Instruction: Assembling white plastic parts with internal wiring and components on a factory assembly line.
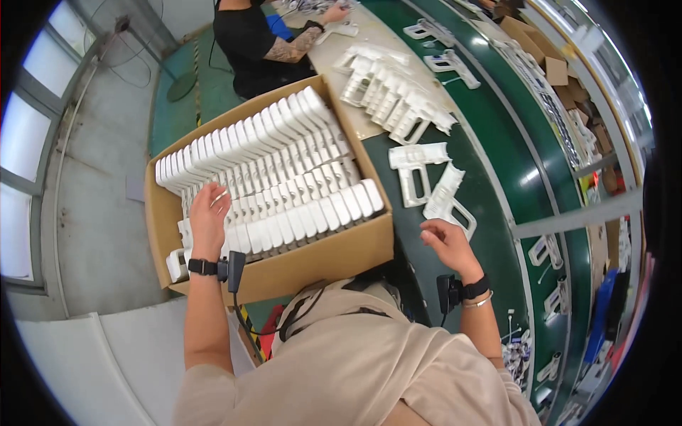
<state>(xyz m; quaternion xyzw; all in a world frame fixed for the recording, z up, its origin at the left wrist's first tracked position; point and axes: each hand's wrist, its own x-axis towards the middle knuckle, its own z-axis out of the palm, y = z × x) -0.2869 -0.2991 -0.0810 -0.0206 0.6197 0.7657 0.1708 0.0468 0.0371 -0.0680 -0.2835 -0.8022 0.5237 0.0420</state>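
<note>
Over box (341, 252) and table (484, 224), left hand (207, 220) and right hand (451, 247) are held, grip half-spread; shells (445, 189) are best handled singly.

Left wall: stained pale-grey wall (106, 213), scuffed in places; thin conduit (60, 170) running below the glazing.
Windows: row of windows (20, 135) in grey frames, panes bright white.
Far corner: grey column (145, 28) beside a pale back wall (188, 18).
Floor: painted green floor (169, 113), crossed by a yellow-and-black stripe (197, 78).
Stand: slender pole on a round base (181, 86), near the wall.
Workbench: dark green bench (490, 248), pale toward its far end.
Conveyor: green belt (503, 135) alongside the bench, bordered by metal rails.
Shelving: cardboard cartons (526, 39) on the far side of the belt.
Light: white glare patches on the belt.
</note>
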